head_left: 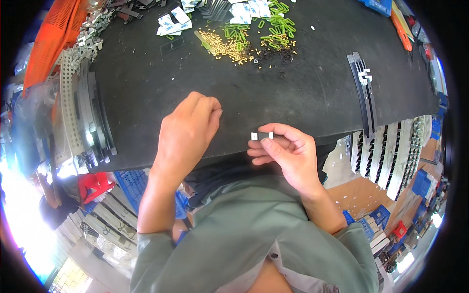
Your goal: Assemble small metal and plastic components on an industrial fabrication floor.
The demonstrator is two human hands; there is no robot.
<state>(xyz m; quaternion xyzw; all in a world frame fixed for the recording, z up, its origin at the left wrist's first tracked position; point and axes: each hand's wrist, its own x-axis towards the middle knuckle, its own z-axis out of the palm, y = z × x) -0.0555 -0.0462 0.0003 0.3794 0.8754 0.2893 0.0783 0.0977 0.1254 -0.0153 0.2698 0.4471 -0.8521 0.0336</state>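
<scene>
My right hand (294, 155), near the front edge of the black work table (312, 102), pinches a small clip-like piece (263, 136) between thumb and fingers. The piece has white ends and a dark middle. To its left, above the tabletop, my left hand (188, 129) is closed with its fingers curled inward. Whatever its fingertips hold, if anything, is hidden. Farther back lie a pile of small brass-coloured parts (224, 49), a scatter of tiny black parts (273, 54) and green oval rings (281, 27).
White adhesive pads (173, 23) lie at the back. Metal strips (90, 112) and an orange perforated basket (51, 44) line the left side. At the right lie long dark strips with white clips (362, 85) and an orange-handled tool (403, 35). Racked strips (386, 156) stand beyond the table's right front.
</scene>
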